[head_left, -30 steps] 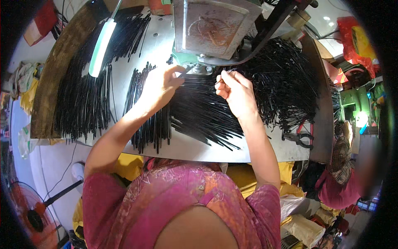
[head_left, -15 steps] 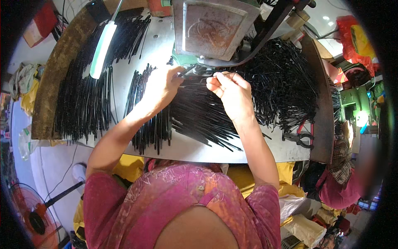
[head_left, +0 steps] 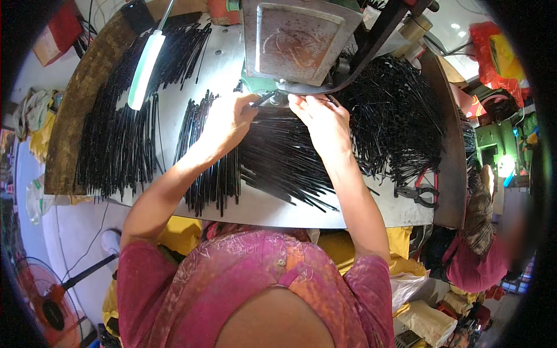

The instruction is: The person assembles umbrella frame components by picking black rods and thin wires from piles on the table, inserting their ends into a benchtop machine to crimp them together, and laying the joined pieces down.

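Note:
My left hand [head_left: 230,120] is closed on a slim dark bar-like piece [head_left: 264,98] that slants up to the small metal fixture under the machine head; its exact kind is too small to tell. Beside the fixture's other side, my right hand [head_left: 322,120] is closed with the fingertips pinched close to the metal. A bit of a thin black rod [head_left: 331,101] shows at those fingers; most of it is hidden. Below both hands, a fanned pile of black rods [head_left: 284,153] covers the table. The rusty, boxy machine head [head_left: 299,43] stands just beyond my hands.
A tangled heap of black rods [head_left: 391,116] fills the table's right, and rows of rods [head_left: 119,139] lie at left. Pliers [head_left: 419,195] rest near the right board [head_left: 455,174]. A white lamp [head_left: 144,72] hangs over the left. Another person [head_left: 476,258] sits at far right.
My right hand has turned slightly and its fingertips have moved up closer to the fixture. My left hand has stayed almost where it was.

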